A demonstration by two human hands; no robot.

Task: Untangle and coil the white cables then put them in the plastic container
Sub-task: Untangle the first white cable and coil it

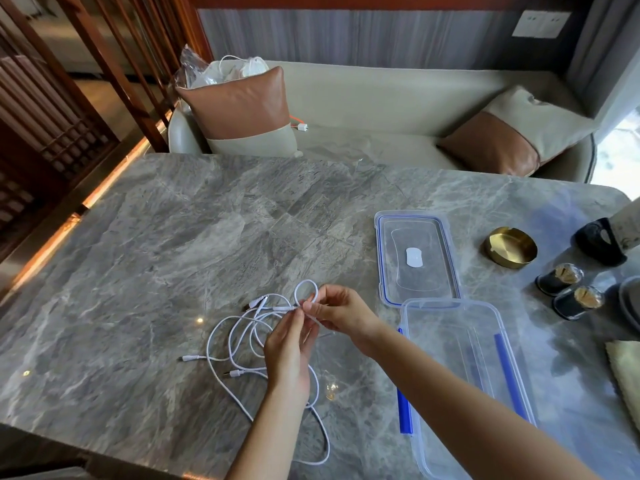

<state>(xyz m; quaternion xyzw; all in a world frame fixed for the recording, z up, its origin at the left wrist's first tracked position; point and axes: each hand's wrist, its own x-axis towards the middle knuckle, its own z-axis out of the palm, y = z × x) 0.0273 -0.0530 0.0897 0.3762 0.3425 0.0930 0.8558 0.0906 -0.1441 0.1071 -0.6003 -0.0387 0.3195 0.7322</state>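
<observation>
A tangle of white cables (239, 344) lies on the grey marble table (138, 254), with several plug ends sticking out to the left. My left hand (289, 355) and my right hand (337, 313) meet above the tangle and both pinch the same cable where it forms a small loop (305, 292). One long strand trails toward the table's near edge. The clear plastic container (464, 375) with blue clips stands open just right of my right forearm, with nothing visible in it. Its lid (415, 258) lies flat behind it.
A brass ashtray (510, 247), a black holder (601, 242) and two small dark jars (559, 278) stand at the right. A folded cloth (625, 375) lies at the right edge. Behind the table is a sofa with cushions and a plastic bag of more cables (225, 72).
</observation>
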